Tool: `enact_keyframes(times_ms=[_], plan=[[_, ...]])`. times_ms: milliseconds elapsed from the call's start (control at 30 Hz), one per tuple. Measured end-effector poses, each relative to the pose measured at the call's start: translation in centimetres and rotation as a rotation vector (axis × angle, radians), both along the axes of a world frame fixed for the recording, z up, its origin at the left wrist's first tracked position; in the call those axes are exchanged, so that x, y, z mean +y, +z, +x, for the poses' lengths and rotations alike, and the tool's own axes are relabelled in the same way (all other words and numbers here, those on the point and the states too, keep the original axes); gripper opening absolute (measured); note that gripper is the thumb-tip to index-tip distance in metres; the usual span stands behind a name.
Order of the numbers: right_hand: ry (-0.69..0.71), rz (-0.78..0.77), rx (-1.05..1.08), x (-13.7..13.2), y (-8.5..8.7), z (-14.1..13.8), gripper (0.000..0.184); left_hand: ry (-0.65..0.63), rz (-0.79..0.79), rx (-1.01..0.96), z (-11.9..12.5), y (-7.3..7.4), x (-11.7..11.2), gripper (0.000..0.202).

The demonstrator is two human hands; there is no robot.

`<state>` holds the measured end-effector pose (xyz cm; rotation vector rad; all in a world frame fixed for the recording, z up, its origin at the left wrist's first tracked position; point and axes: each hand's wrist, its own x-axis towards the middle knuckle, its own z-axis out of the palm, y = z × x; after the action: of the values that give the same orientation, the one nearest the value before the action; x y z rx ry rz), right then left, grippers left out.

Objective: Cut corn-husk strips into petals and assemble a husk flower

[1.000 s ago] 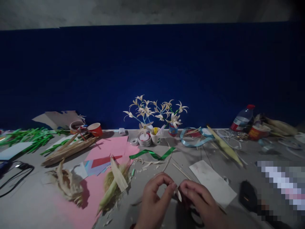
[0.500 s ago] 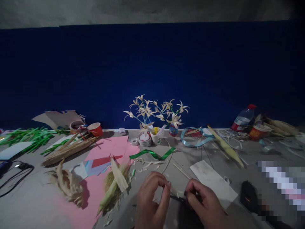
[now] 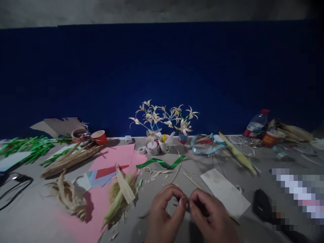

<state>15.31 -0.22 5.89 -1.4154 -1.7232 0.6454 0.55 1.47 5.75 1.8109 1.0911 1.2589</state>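
Observation:
My left hand (image 3: 165, 212) and my right hand (image 3: 211, 216) meet low in the middle of the view, their fingertips nearly touching. Each has thumb and forefinger pinched together. Whatever lies between the fingertips is too small and dark to name. Beyond them, thin pale sticks (image 3: 193, 180) and a white paper sheet (image 3: 225, 192) rest on the grey table (image 3: 152, 192). To the left, a corn husk (image 3: 125, 185) with silk lies partly on pink paper (image 3: 95, 209). Husk-like scraps and a green ribbon (image 3: 160, 163) are in front of the hands.
At the back, pale husk flowers (image 3: 153, 118) stand in small cups (image 3: 165, 146). Green stems (image 3: 32, 145), dried husks (image 3: 73, 160) and an orange cup (image 3: 100, 137) are on the left. A bottle (image 3: 257, 125), blue ribbon (image 3: 205, 152) and dark object (image 3: 262, 204) are on the right.
My hands have come together from a gap, fingertips now almost in contact. The left moved right and the right moved left. The whole view shifted slightly.

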Motion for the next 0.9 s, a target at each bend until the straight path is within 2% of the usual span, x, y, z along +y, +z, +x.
enact_keyframes(times_ms=[167,400,500,667,767,900], plan=[[0.013,0.123,-0.202,-0.1,-0.1,0.1,0.021,0.035,0.024,0.043,0.2,-0.2,0.0,0.014],[-0.009,0.105,-0.211,-0.4,-0.2,0.5,0.019,0.181,0.122,0.093,-1.5,-1.4,0.3,0.015],[-0.009,0.115,-0.242,-0.3,-0.4,0.7,0.02,0.259,0.2,0.081,-2.4,-1.1,0.2,0.012],[0.012,0.176,-0.313,-0.1,-0.2,0.6,0.018,0.007,0.254,0.211,-1.4,0.3,-0.2,0.017],[0.029,0.205,-0.35,0.1,-0.2,0.6,0.018,0.003,0.284,0.247,-0.5,0.5,-0.2,0.014],[0.045,0.192,-0.352,0.1,-0.4,0.6,0.017,0.022,0.349,0.278,-0.5,-0.2,-0.1,0.019]])
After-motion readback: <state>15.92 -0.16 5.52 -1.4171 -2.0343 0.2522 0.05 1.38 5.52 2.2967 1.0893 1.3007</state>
